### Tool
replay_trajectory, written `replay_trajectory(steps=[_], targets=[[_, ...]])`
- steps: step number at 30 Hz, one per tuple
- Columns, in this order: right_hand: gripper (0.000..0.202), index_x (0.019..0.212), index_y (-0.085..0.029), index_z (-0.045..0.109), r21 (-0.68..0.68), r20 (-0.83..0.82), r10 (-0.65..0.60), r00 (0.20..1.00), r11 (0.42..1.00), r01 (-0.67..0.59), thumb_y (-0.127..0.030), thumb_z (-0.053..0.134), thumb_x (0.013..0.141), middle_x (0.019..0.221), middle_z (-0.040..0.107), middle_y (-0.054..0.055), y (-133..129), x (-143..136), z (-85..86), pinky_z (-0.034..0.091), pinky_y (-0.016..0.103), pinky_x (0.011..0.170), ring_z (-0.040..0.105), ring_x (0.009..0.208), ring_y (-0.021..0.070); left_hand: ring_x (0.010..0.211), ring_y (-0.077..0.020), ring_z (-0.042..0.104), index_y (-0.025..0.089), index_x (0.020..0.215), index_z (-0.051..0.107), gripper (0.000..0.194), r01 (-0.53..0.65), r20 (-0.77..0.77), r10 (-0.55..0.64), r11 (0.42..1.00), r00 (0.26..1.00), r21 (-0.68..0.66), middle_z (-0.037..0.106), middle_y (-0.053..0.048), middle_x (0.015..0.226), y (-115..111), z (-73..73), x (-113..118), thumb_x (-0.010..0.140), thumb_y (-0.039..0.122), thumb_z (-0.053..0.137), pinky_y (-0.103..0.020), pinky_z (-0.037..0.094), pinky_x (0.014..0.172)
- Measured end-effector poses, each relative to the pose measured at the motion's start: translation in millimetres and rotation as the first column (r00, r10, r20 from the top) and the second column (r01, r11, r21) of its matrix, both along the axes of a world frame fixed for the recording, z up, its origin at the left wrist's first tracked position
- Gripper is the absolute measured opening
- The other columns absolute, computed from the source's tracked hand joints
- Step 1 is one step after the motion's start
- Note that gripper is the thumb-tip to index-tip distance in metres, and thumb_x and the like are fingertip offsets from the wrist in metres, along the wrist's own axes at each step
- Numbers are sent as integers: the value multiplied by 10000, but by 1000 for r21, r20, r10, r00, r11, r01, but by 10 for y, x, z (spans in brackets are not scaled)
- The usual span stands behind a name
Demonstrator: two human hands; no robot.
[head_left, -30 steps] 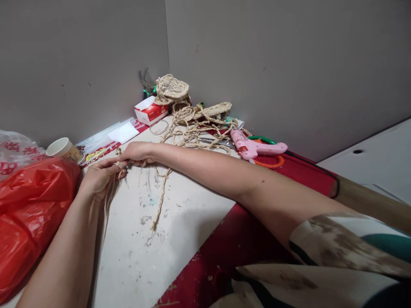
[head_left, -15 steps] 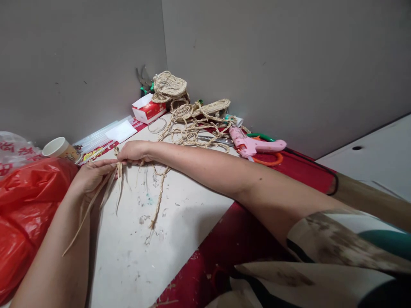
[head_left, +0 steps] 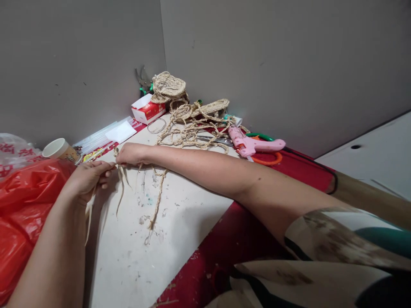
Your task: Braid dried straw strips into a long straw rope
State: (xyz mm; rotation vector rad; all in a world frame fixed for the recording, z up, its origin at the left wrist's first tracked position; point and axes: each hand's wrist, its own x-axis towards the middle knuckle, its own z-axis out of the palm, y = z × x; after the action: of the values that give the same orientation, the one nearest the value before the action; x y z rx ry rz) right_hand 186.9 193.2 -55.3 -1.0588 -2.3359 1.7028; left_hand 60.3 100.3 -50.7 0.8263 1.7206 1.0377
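Observation:
Pale, flat strands of straw-like fibre (head_left: 120, 192) hang below my right hand (head_left: 132, 154), whose fingers are closed around them where they meet. A short knotted bit shows just above that grip. Close by on the left, my left hand (head_left: 86, 177) pinches a strand between thumb and fingertips, and a loose end trails beneath its palm. A braided cord (head_left: 157, 201) of the same fibre runs out from under my right forearm and lies on the white board (head_left: 128, 265), ending in a thin loop. The exact crossing of strands between my fingers is hidden.
Behind my right arm lie tangled braided cord (head_left: 189, 128), coiled bundles (head_left: 169, 85), a pink glue gun (head_left: 257, 146) and scissors with orange handles (head_left: 268, 160). A red-and-white box (head_left: 149, 110) and pruners (head_left: 144, 81) stand near the wall. Left are a paper cup (head_left: 58, 149) and red plastic bag (head_left: 28, 214).
My left hand has drawn slightly left and turned, now pinching a strand. The long strand across my left wrist has swung down beneath the palm. My right hand stays almost in place.

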Motion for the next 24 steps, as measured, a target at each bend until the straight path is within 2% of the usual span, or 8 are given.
replay_trajectory(steps=[4,8,12,14,16,18,21,24], targets=[[222,561,-168,366,-88,-101,-12,995,996,3,-165,506,732,362,255,-74,103,-44,-124,143,184,319,209,316,45,382,-88,417,142,549,580,173,12,-277,7,998,961,69,553,-1,478,-20,-48,213,625,255,687,-217,330,404],[275,543,-171,313,-273,-174,25,984,959,-73,-147,487,755,364,270,-80,169,-58,-190,115,158,311,186,312,27,434,-149,451,177,563,634,81,47,-669,95,980,737,191,545,-24,446,-47,-108,449,619,226,666,-235,267,435],[288,533,-161,338,-294,-190,3,982,954,-60,-120,539,735,356,286,-77,189,-55,-215,127,149,292,212,303,30,452,-175,465,191,603,670,22,105,-722,68,976,689,192,534,-17,434,-76,-80,453,589,191,653,-250,257,452],[248,549,-147,383,-335,-194,10,981,939,-76,-113,530,746,352,258,-89,204,-53,-219,115,143,287,183,300,29,463,-167,482,186,616,663,64,37,-716,123,978,687,204,561,-19,470,-77,-61,349,632,232,621,-245,297,461],[177,602,-127,454,-387,-211,35,977,915,-116,-114,507,770,357,228,-104,218,-47,-212,104,135,289,146,302,27,522,-154,518,184,701,666,97,-81,-660,295,939,691,335,605,-16,566,-62,-64,236,640,241,616,-227,348,487],[145,643,-117,485,-418,-229,57,972,896,-151,-119,493,787,366,225,-111,223,-33,-192,103,125,294,139,307,25,566,-136,540,179,819,653,200,-170,-480,362,902,799,397,618,-11,642,-33,-94,169,624,219,634,-209,392,518],[199,605,-125,438,-414,-231,72,970,895,-165,-119,471,801,373,255,-101,213,1,-153,109,120,301,162,313,22,501,-102,513,136,806,606,185,-118,-35,129,967,991,224,595,-23,645,9,-154,176,635,203,629,-201,404,469],[219,588,-124,430,-365,-215,85,973,917,-161,-118,475,803,373,263,-97,204,36,-125,114,128,311,165,320,22,370,-25,334,119,705,574,138,5,147,-26,990,989,140,492,27,550,25,-182,202,640,214,649,-136,228,338]])
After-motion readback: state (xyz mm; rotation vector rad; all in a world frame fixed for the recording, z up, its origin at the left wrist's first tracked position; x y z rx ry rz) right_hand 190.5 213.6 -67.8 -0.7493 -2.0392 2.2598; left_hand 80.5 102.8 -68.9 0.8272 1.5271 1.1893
